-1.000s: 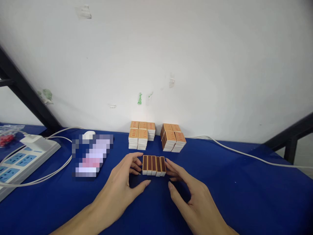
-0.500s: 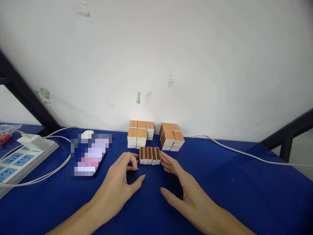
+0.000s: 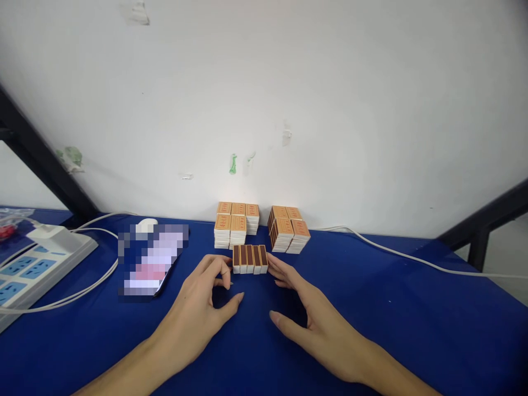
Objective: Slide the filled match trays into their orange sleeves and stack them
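A short row of matchboxes [image 3: 250,259] stands on edge on the blue table, dark striker sides facing up and white ends toward me. My left hand [image 3: 206,302] is at the row's left end, with curled fingers beside the end box and the thumb apart. At the right end, the outstretched fingers of my right hand [image 3: 303,308] lie against the last box; its thumb is held well away. Behind the row are two groups of stacked matchboxes with orange tops: a left stack [image 3: 230,224] and a right stack [image 3: 289,229].
A phone [image 3: 154,261], blurred out, lies left of my hands beside a white rounded object [image 3: 147,225]. Farther left are a power strip [image 3: 45,269] and white cables. Another cable [image 3: 391,254] runs along the right. A white wall [image 3: 350,110] rises behind the table.
The matchbox row has shifted very slightly left and away from me, with both hands staying at its ends. The stacks behind have not visibly moved on the table.
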`<state>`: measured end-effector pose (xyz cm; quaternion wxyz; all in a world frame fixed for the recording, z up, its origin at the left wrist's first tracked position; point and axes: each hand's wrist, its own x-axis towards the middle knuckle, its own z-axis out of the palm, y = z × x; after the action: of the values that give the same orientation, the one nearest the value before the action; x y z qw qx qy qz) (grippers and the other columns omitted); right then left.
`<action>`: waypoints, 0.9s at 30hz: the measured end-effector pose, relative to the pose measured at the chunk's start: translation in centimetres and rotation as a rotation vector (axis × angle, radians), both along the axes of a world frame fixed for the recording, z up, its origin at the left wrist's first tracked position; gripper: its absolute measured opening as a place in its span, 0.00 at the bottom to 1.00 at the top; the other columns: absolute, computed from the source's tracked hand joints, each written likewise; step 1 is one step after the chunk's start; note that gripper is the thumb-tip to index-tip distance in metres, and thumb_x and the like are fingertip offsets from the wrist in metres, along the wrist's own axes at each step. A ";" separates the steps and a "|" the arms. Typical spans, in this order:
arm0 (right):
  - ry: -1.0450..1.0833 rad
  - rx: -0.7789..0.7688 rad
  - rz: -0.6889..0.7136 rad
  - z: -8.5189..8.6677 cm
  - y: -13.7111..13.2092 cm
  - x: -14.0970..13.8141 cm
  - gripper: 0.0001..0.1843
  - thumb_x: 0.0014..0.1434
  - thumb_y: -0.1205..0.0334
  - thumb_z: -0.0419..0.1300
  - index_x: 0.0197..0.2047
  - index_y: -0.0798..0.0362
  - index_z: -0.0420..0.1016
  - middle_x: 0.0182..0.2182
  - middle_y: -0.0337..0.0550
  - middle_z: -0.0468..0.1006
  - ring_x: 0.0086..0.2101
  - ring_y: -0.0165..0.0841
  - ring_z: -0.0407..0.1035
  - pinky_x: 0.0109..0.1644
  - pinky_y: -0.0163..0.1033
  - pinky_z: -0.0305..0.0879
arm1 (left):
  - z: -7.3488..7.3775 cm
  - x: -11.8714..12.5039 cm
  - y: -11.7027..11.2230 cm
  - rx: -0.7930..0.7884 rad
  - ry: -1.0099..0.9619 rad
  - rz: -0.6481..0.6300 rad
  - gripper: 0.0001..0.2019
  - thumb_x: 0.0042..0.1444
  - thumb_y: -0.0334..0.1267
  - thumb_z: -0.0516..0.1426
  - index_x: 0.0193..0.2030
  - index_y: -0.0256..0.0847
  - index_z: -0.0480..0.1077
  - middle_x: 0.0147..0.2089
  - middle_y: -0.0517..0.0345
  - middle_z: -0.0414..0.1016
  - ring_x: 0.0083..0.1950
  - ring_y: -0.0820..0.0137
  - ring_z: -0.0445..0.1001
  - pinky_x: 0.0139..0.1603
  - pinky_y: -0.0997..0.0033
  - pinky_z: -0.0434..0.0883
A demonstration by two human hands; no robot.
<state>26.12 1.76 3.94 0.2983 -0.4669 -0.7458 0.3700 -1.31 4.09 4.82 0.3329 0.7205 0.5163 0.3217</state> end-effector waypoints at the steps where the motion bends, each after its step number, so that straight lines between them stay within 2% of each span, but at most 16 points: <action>1: 0.002 -0.001 0.000 0.0 0.0 0.0 0.48 0.75 0.59 0.67 0.89 0.36 0.48 0.82 0.51 0.64 0.76 0.51 0.66 0.78 0.72 0.66 | 0.0 0.0 0.0 -0.001 0.006 -0.002 0.13 0.69 0.43 0.64 0.39 0.46 0.63 0.66 0.55 0.75 0.58 0.58 0.83 0.37 0.65 0.74; 7: 0.009 0.007 0.005 0.2 0.0 -0.2 0.47 0.76 0.58 0.65 0.89 0.36 0.48 0.81 0.50 0.65 0.77 0.48 0.65 0.78 0.67 0.67 | 0.2 -0.1 0.0 0.004 0.030 -0.004 0.13 0.70 0.45 0.63 0.37 0.45 0.66 0.64 0.52 0.74 0.63 0.53 0.81 0.37 0.66 0.74; 11: -0.020 0.023 -0.015 0.0 0.0 -0.2 0.45 0.78 0.57 0.63 0.89 0.35 0.47 0.80 0.51 0.66 0.75 0.48 0.68 0.77 0.65 0.70 | 0.3 -0.1 -0.1 0.007 0.045 -0.008 0.14 0.70 0.45 0.62 0.35 0.45 0.66 0.62 0.50 0.73 0.66 0.51 0.79 0.39 0.64 0.76; 13: -0.049 0.047 -0.037 -0.2 0.0 -0.2 0.44 0.79 0.57 0.61 0.89 0.35 0.46 0.82 0.51 0.63 0.74 0.47 0.70 0.76 0.64 0.72 | 0.4 -0.2 -0.1 0.010 0.049 -0.010 0.14 0.70 0.45 0.62 0.35 0.45 0.65 0.61 0.50 0.73 0.65 0.51 0.80 0.39 0.65 0.76; 15: -0.109 0.112 -0.037 -0.2 0.1 -0.1 0.43 0.80 0.58 0.59 0.89 0.34 0.45 0.85 0.49 0.56 0.76 0.47 0.66 0.78 0.64 0.69 | 0.4 -0.2 -0.1 0.018 0.054 -0.008 0.14 0.71 0.45 0.61 0.35 0.45 0.65 0.61 0.50 0.73 0.63 0.53 0.81 0.38 0.65 0.76; 18: -0.244 0.254 0.010 0.0 0.4 -0.1 0.42 0.80 0.62 0.55 0.89 0.37 0.43 0.87 0.46 0.49 0.82 0.45 0.52 0.83 0.63 0.59 | 0.4 -0.2 -0.2 0.037 0.067 0.002 0.15 0.72 0.45 0.61 0.35 0.45 0.65 0.60 0.51 0.73 0.58 0.56 0.82 0.37 0.65 0.75; 20: -0.309 0.321 0.055 0.1 0.6 -0.1 0.42 0.81 0.64 0.53 0.90 0.39 0.41 0.87 0.46 0.47 0.83 0.43 0.49 0.84 0.62 0.55 | 0.4 -0.1 -0.3 0.055 0.080 0.010 0.15 0.73 0.46 0.60 0.35 0.45 0.65 0.60 0.52 0.73 0.53 0.60 0.83 0.36 0.66 0.75; 24: -0.369 0.411 0.130 -0.2 1.0 0.0 0.44 0.80 0.67 0.52 0.90 0.41 0.38 0.87 0.46 0.48 0.83 0.42 0.50 0.84 0.61 0.58 | 0.5 0.2 -1.0 0.113 0.107 0.062 0.17 0.76 0.48 0.58 0.36 0.45 0.62 0.58 0.55 0.71 0.39 0.69 0.78 0.30 0.68 0.72; 27: -0.375 0.456 0.136 -0.5 1.0 0.2 0.43 0.80 0.68 0.52 0.90 0.41 0.39 0.86 0.47 0.51 0.82 0.43 0.53 0.83 0.61 0.61 | 0.6 0.5 -1.4 0.166 0.115 0.102 0.18 0.77 0.51 0.57 0.37 0.46 0.61 0.55 0.56 0.69 0.34 0.72 0.72 0.26 0.70 0.70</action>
<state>26.31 2.78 3.47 0.2272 -0.3970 -0.8812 0.1194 -0.85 2.66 5.44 0.2249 0.7357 0.5422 0.3379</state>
